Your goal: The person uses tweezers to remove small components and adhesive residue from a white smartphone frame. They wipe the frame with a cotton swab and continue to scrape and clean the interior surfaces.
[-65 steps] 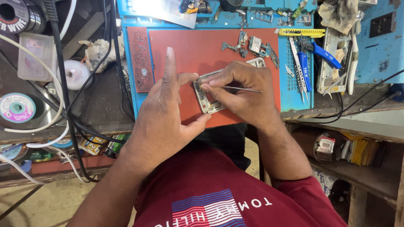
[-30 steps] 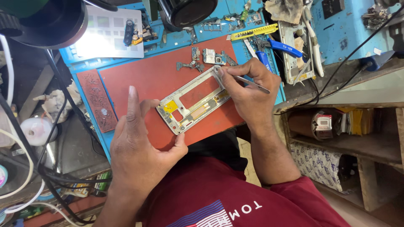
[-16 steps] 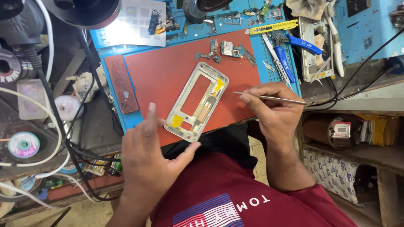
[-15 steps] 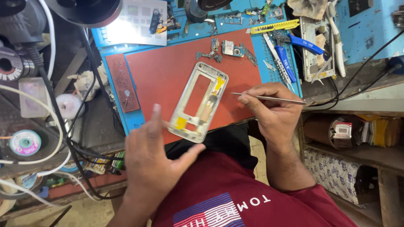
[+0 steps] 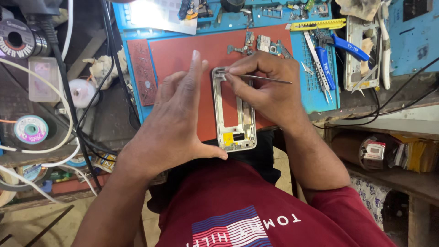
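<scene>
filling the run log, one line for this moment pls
left hand: steadies phone frame | right hand: tweezers at frame's top | surface: red mat

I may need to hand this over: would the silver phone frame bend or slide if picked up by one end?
The phone frame is probably light and slightly flexible: thin rails surround a large open middle. It looks unlikely to roll, lying flat on the red mat.

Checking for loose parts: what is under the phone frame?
The red mat shows through the phone frame's open middle and around its top. Its lower end hangs past the mat, over dark cloth. The left hand covers what lies beside its left edge.
</scene>
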{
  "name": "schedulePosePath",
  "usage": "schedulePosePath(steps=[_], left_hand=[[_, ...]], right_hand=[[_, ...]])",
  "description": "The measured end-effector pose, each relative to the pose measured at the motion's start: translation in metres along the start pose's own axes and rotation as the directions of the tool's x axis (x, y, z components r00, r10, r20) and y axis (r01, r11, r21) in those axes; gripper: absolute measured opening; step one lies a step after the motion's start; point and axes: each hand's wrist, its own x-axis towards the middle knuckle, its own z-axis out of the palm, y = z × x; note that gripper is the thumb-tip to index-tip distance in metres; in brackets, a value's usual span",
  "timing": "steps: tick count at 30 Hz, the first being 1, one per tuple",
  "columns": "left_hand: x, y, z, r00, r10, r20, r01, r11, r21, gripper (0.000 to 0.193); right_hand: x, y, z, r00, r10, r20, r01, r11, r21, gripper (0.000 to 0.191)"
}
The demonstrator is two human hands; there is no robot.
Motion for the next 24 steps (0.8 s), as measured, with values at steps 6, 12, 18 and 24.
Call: schedulePosePath(steps=[6,12,18,24], left_hand=[[0.008,-0.005,0.0,0.995,-0.049,0.088,0.051,0.999,-0.016,0.163],[0.006,-0.01,0.003,1.0,0.008,0.01,-0.008,0.999,-0.04,0.166],[0.008,-0.011,0.005,1.0,-0.004,-0.006,0.004,1.0,-0.021,0.168],[0.008,-0.008,0.009,0.999,-0.037,-0.027,0.036,0.999,-0.023,0.171]], right_hand=[[0.0,0.005,0.001,0.999,0.024,0.045,-0.022,0.999,-0.036,0.012],[0.001,0.004,0.003,0.998,0.022,0.059,-0.016,0.996,-0.092,0.014],[0.003,0.002,0.003,0.997,0.038,0.065,-0.028,0.989,-0.147,0.014],[0.004,0.002,0.009,1.0,0.02,-0.013,-0.022,0.986,-0.165,0.011]])
